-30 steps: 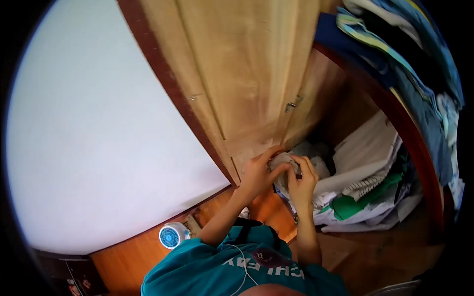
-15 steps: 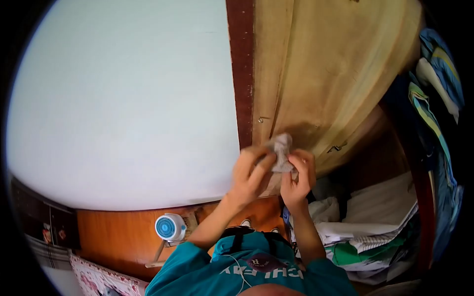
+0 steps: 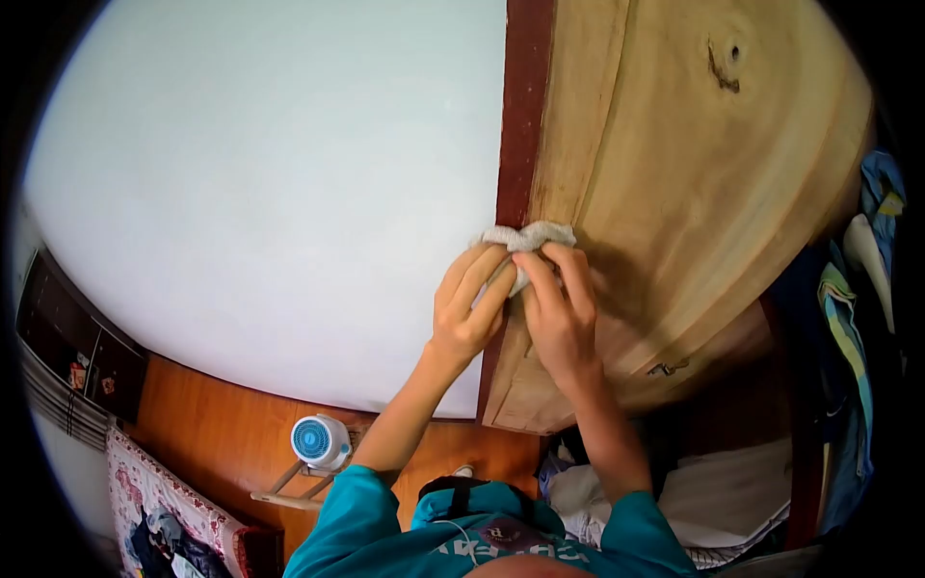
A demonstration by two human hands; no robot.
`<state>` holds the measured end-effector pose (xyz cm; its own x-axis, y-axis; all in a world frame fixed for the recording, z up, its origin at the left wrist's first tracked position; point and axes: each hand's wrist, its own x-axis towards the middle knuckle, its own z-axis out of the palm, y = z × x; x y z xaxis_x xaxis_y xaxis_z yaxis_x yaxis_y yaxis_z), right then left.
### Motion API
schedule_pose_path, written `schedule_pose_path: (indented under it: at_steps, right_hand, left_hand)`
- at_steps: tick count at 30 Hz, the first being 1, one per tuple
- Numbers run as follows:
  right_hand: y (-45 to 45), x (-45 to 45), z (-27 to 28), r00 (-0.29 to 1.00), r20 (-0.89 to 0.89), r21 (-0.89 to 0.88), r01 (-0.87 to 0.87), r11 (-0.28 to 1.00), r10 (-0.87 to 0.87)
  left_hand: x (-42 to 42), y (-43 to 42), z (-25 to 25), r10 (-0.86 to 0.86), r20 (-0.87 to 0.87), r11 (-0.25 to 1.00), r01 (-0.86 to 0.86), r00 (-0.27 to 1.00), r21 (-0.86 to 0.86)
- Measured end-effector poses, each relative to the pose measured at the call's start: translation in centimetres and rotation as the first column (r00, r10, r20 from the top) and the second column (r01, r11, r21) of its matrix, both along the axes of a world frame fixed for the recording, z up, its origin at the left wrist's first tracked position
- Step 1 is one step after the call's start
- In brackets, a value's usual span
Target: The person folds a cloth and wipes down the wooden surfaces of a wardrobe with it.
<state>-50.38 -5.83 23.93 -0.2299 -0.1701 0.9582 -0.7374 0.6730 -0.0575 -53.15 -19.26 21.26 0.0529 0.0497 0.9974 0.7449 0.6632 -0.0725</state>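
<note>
A crumpled whitish cloth is held up between both hands, in front of the dark red door frame and the wooden door's edge. My left hand grips its left side with bent fingers. On the other side, my right hand pinches the cloth, fingertips close to those of the left. Part of the cloth is hidden behind the fingers. Behind the right hand stands the wooden door, with a metal handle low on it.
A white wall fills the left. On the wooden floor a white and blue fan sits on a wooden stool. Folded clothes lie at lower right; more garments hang at far right. A patterned bed is at lower left.
Both hands have risen with the cloth and come closer together. The cloth appears more spread sideways. The view has shifted, showing more of the bed and less of the folded clothes.
</note>
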Motion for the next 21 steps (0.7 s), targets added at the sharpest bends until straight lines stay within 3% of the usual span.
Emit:
schedule_pose_path:
  at_steps: [6, 11, 13, 18, 21]
  right_hand:
    - [-0.7, -2.7, 2.6, 0.982, -0.180, -0.093, -0.077, 0.993, 0.059]
    - [-1.3, -3.6, 10.1, 0.917, -0.394, -0.146, -0.134, 0.980, 0.067]
    - [-1.6, -3.6, 12.2, 0.920, -0.388, -0.158, -0.134, 0.978, 0.064]
    - [-0.4, -3.0, 9.7, 0.967, -0.255, -0.089, -0.053, 0.995, 0.028]
    - [0.7, -1.7, 7.0, 0.985, -0.172, -0.054, -0.026, 0.998, 0.016]
  left_hand:
    - [-1.5, 0.6, 3.6, 0.022, -0.095, 0.998, -0.016, 0.995, 0.060]
    - [-2.0, 1.5, 11.6, 0.052, -0.272, 0.989, -0.012, 0.961, 0.148]
    - [-2.2, 1.9, 14.1, 0.022, -0.301, 0.983, 0.034, 0.953, 0.179]
    - [-2.2, 1.7, 9.8, 0.043, -0.153, 0.988, -0.019, 0.987, 0.150]
    - [-1.5, 1.6, 7.6, 0.018, -0.162, 0.997, -0.007, 0.987, 0.071]
